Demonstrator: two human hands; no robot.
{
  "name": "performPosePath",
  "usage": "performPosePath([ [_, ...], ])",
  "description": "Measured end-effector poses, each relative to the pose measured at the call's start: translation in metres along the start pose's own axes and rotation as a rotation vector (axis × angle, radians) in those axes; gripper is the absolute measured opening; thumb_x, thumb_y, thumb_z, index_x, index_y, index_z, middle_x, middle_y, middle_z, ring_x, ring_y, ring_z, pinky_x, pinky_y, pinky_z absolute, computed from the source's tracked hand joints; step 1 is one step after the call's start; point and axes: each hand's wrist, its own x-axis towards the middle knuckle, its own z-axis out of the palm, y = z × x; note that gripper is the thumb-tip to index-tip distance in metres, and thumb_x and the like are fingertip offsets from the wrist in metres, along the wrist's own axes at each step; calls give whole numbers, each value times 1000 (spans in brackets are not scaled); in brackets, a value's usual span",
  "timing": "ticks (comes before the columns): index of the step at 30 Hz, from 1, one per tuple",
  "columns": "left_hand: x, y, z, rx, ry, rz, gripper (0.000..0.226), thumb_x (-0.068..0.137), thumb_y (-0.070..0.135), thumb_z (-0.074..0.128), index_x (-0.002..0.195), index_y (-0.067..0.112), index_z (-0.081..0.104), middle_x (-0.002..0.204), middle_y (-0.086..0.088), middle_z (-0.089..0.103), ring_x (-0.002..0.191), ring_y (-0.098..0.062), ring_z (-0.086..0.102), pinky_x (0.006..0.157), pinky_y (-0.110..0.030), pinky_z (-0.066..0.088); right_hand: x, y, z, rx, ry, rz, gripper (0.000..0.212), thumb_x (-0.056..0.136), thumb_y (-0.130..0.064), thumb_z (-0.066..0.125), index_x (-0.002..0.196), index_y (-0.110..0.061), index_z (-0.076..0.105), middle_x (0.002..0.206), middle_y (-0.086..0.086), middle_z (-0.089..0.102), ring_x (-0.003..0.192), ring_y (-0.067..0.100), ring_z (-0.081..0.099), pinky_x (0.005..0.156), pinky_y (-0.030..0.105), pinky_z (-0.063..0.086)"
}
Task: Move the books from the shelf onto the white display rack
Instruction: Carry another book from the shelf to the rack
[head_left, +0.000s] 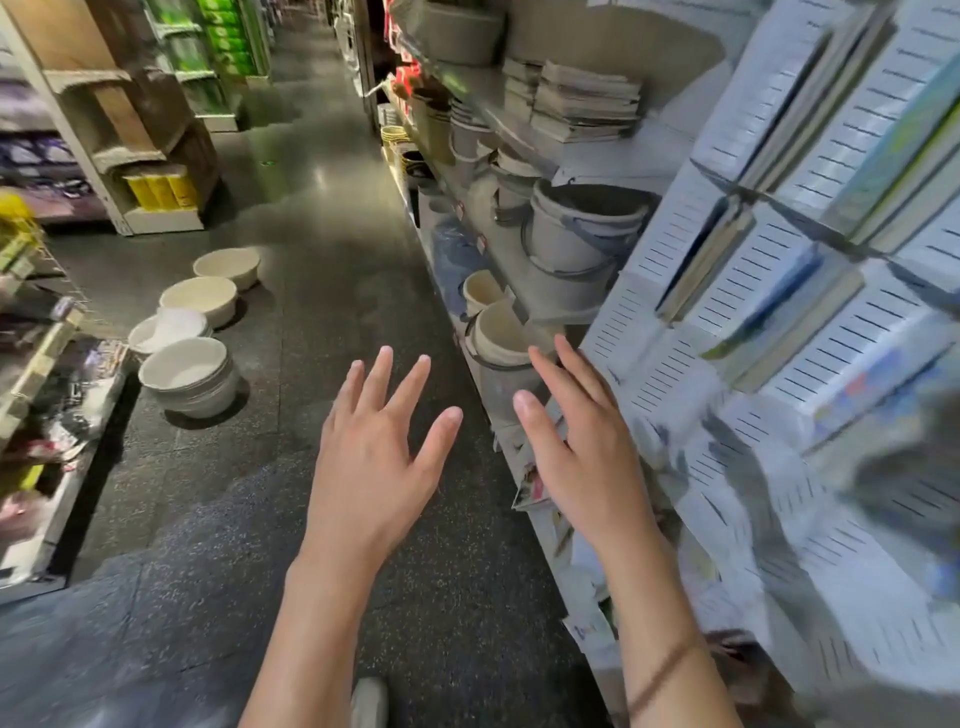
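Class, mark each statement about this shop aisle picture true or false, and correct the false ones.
1. Both hands are empty. True: the left hand and right hand hold nothing, fingers spread.
2. The white display rack holds no books. False: several stand in its pockets.
3. Stacked books lie on the shelf ahead. True.
4. The bowls on the floor are black. False: they are pale cream.

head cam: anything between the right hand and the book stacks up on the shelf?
Yes. In the head view, between the right hand and the book stacks stand shelved pale bowls and grey buckets. Both hands are empty; left hand hovers over the floor.
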Motion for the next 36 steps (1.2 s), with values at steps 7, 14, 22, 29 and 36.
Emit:
performPosePath([
  [7, 129, -72, 5, -49, -24, 46, 76, 89, 77, 19, 155, 39, 28, 166, 5, 14, 154, -16, 2, 122, -43, 15, 116, -9, 67, -25, 34, 33, 72, 89, -68, 24, 149, -33, 40, 162, -16, 21, 148, 1, 13, 121, 33, 20],
  [14, 261, -125, -16, -46, -52, 115, 79, 88, 77, 17, 155, 37, 30, 166, 2, 16, 154, -20, 5, 121, -47, 18, 233, -31, 126, -9, 122, 74, 72, 87, -66, 29, 149, -30, 41, 161, -10, 25, 148, 3, 16, 121, 30, 17],
  [22, 368, -166, 5, -77, -109, 146, 79, 87, 76, 15, 154, 37, 30, 166, 3, 16, 154, -18, 5, 121, -43, 15, 329, -24, 172, -50, 92, 132, 69, 91, -72, 28, 150, -37, 36, 161, -14, 22, 148, 4, 16, 122, 38, 21],
  [29, 481, -188, 37, -106, -89, 176, 82, 86, 81, 12, 154, 39, 29, 165, 5, 16, 153, -15, 4, 121, -45, 18, 446, 11, 210, -25, 126, 88, 71, 92, -68, 30, 150, -28, 39, 161, -9, 26, 148, 6, 17, 119, 29, 17],
  [36, 639, -198, 57, -69, -46, 176, 77, 88, 76, 15, 153, 38, 30, 165, 5, 18, 153, -16, 5, 120, -46, 19, 604, 43, 238, 60, 177, 60, 76, 90, -69, 26, 148, -25, 44, 159, -5, 32, 147, 8, 23, 120, 28, 20],
])
